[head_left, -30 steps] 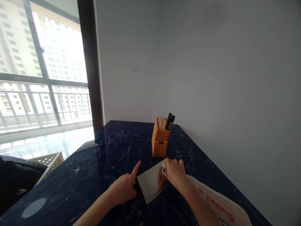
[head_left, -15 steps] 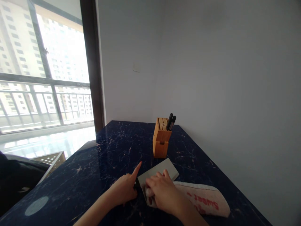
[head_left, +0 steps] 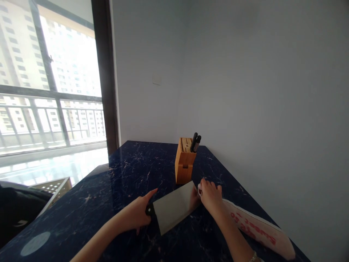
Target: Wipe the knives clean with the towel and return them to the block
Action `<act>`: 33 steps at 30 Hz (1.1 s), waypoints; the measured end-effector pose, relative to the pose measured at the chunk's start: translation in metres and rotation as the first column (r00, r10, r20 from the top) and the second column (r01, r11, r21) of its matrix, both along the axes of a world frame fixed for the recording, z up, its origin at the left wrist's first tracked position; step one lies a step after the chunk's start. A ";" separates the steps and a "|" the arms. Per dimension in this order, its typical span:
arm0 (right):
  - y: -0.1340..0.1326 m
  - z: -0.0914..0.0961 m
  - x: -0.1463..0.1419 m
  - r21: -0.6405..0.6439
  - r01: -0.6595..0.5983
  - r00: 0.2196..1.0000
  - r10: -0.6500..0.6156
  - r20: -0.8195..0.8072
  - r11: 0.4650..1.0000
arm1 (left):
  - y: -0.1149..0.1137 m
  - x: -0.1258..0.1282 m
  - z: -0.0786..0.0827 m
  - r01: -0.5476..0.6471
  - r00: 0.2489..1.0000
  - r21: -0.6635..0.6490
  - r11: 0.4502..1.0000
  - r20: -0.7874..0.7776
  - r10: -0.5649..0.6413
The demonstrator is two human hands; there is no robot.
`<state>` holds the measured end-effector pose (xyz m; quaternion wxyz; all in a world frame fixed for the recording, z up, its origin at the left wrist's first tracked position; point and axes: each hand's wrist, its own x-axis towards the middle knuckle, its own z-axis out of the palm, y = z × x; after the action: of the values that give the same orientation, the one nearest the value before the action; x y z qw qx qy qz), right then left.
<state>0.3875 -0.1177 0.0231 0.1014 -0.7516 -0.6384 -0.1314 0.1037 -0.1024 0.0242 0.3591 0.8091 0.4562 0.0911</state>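
A broad steel cleaver [head_left: 174, 206] lies flat on the dark blue marble counter [head_left: 114, 182]. My left hand [head_left: 137, 213] is closed round its black handle, with the forefinger stretched along the top. My right hand [head_left: 210, 198] is bunched on a white cloth with red lettering [head_left: 256, 229] and presses it against the blade's far end. Just behind the blade stands a wooden knife block [head_left: 184, 164] with two black handles sticking out.
A grey wall runs along the counter's right side and back. Left of the counter are a dark window frame [head_left: 105, 76] and a bright balcony. A perforated metal box [head_left: 56, 186] and a dark bundle [head_left: 16, 209] sit beyond the counter's left edge.
My right hand slid the cloth from the blade's near end back to its far end. The cleaver and my left hand shifted slightly left.
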 end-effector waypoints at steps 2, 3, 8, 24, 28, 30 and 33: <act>0.002 0.000 0.002 0.024 0.041 0.999 -0.040 -0.019 0.999 | 0.008 -0.012 0.007 -0.030 0.993 -0.035 0.999 0.112 0.033; 0.003 0.000 0.003 0.030 0.056 0.998 -0.055 -0.028 0.998 | 0.012 -0.018 0.009 -0.045 0.987 -0.030 0.999 0.151 0.049; 0.001 -0.004 -0.005 0.019 0.051 0.998 -0.050 -0.047 0.999 | 0.025 -0.028 0.010 -0.190 0.904 0.073 0.979 0.402 0.145; 0.004 -0.010 -0.011 -0.023 -0.024 0.997 0.023 -0.074 0.999 | 0.014 -0.006 0.000 -0.308 0.839 0.285 0.908 0.531 0.118; 0.003 -0.010 -0.011 -0.021 -0.034 0.997 0.032 -0.075 0.999 | 0.012 -0.003 -0.004 -0.298 0.905 0.468 0.832 0.416 0.090; 0.003 -0.011 -0.011 -0.020 -0.037 0.997 0.035 -0.073 0.999 | 0.014 -0.004 -0.006 -0.294 0.930 0.540 0.788 0.354 0.105; 0.002 -0.011 -0.012 -0.013 -0.040 0.997 0.039 -0.069 0.999 | 0.019 -0.011 -0.009 -0.292 0.951 0.691 0.662 0.282 0.125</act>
<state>0.3759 -0.1152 0.0120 0.1203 -0.7437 -0.6501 -0.0990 0.0925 -0.0832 0.0156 0.0433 0.8122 0.4322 0.3894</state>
